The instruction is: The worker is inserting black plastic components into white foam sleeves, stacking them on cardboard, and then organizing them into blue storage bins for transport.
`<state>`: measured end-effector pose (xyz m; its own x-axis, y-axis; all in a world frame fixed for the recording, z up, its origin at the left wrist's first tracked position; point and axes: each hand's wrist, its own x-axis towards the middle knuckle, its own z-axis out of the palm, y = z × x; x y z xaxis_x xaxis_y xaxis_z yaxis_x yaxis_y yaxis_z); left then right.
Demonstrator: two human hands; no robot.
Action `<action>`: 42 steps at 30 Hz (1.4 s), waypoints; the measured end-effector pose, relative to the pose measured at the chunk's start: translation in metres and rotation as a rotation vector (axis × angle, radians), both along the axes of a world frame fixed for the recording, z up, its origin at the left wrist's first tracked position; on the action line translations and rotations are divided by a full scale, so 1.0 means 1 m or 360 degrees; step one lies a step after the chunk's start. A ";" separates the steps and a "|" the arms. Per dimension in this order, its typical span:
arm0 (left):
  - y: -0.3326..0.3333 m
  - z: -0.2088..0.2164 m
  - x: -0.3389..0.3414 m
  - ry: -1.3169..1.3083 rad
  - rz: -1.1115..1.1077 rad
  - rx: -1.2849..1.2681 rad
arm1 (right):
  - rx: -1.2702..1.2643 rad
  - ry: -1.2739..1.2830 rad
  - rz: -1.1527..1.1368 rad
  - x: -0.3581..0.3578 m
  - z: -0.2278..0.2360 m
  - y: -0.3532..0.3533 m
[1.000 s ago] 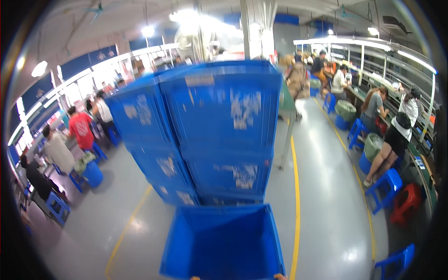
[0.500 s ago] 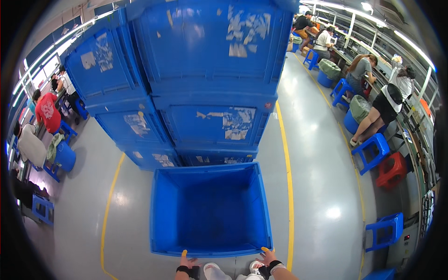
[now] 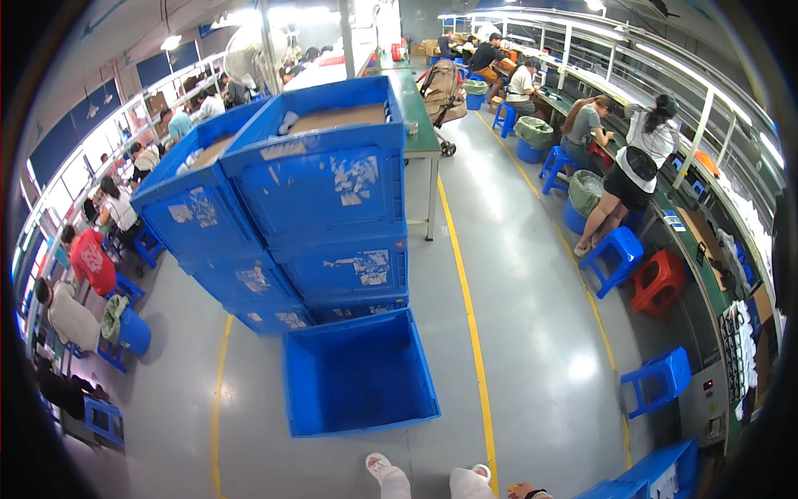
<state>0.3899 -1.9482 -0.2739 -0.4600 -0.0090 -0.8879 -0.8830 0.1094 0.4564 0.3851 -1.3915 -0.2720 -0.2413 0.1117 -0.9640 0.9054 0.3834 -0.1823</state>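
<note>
Very little of the person shows, only at the near edge. Two light-coloured shoes (image 3: pixel 378 466) with rounded toes appear there, under pale grey trouser legs (image 3: pixel 465 485). To the right, a dark band (image 3: pixel 536 493) sits on a wrist. A small orange spot (image 3: pixel 517 487) shows beside it; what it is, unclear.

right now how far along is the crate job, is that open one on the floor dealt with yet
Done: two stacks of blue crates stand together, their top crates holding brown contents. In hand: nothing; the open crate sits empty on the floor before them, with no hand on it; only a sliver of the right hand shows at the lower edge. Left, probably: that crate is neither filled nor stacked.
</note>
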 end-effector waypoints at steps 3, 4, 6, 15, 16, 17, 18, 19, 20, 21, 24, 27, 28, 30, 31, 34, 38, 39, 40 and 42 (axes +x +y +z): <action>0.020 0.039 0.003 0.0074 -0.0431 -0.0396 | -0.0175 0.0005 0.0265 0.013 -0.019 0.044; 0.029 0.050 0.005 0.0085 -0.0590 -0.0516 | -0.0252 0.0075 0.0590 0.023 -0.028 0.058; 0.059 0.063 0.026 0.0075 -0.0864 -0.0793 | -0.0063 0.0157 0.0632 0.001 0.010 0.043; 0.415 0.111 -0.072 0.0996 -0.1022 0.0025 | -0.0411 0.0845 -0.0982 -0.020 0.119 0.160; 0.458 0.133 -0.092 0.1129 -0.1354 0.0121 | -0.0396 0.0846 -0.1001 -0.003 0.112 0.179; 0.490 0.158 -0.110 0.1128 -0.1591 0.0154 | -0.0179 0.0710 -0.1078 0.020 0.107 0.192; 0.516 0.187 -0.127 0.1125 -0.1823 0.0186 | 0.0036 0.0571 -0.1146 0.045 0.095 0.207; 0.532 0.217 -0.146 0.1138 -0.1816 0.0281 | 0.0139 0.0468 -0.1232 0.074 0.083 0.220; 0.538 0.237 -0.160 0.1141 -0.1819 0.0379 | 0.0239 0.0356 -0.1327 0.105 0.071 0.228; 0.528 0.232 -0.172 0.1174 -0.1655 0.0418 | 0.0189 0.0315 -0.1448 0.131 0.061 0.232; 0.470 0.168 -0.219 0.1199 -0.1177 0.0213 | 0.0070 0.0225 -0.1654 0.205 0.042 0.241; 0.368 0.128 -0.216 0.0998 -0.1062 -0.0628 | 0.0005 0.0264 -0.1732 0.176 0.062 0.210; 0.329 0.118 -0.200 0.1142 -0.0999 -0.0786 | 0.0000 0.0297 -0.1776 0.169 0.066 0.201; 0.217 0.074 -0.169 0.1060 -0.2441 -0.1150 | -0.0059 0.0352 -0.1803 0.141 0.085 0.186; 0.185 0.077 -0.165 -0.0192 -0.2949 -0.0589 | -0.0057 0.0381 -0.1824 0.129 0.091 0.182; 0.169 0.122 -0.119 -0.0436 -0.1715 -0.0766 | 0.0007 0.0478 -0.1890 0.105 0.099 0.172; 0.143 0.129 -0.139 -0.0382 -0.1216 -0.0412 | -0.0061 0.0617 -0.1802 0.031 0.104 0.164; 0.151 0.122 -0.166 -0.0069 -0.2092 -0.0537 | -0.0064 0.0654 -0.1766 0.011 0.103 0.160; 0.156 0.113 -0.182 -0.0052 -0.1823 -0.0749 | -0.0083 0.0677 -0.1742 -0.006 0.104 0.152; 0.159 0.084 -0.218 0.0622 -0.2054 -0.1173 | -0.0138 0.0719 -0.1676 -0.042 0.108 0.138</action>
<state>0.1721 -1.7892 -0.1896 -0.6955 0.1971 -0.6910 0.1462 0.9803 0.1325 0.3434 -1.2540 -0.1638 -0.3934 0.4009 -0.8274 0.6146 -0.5546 -0.5609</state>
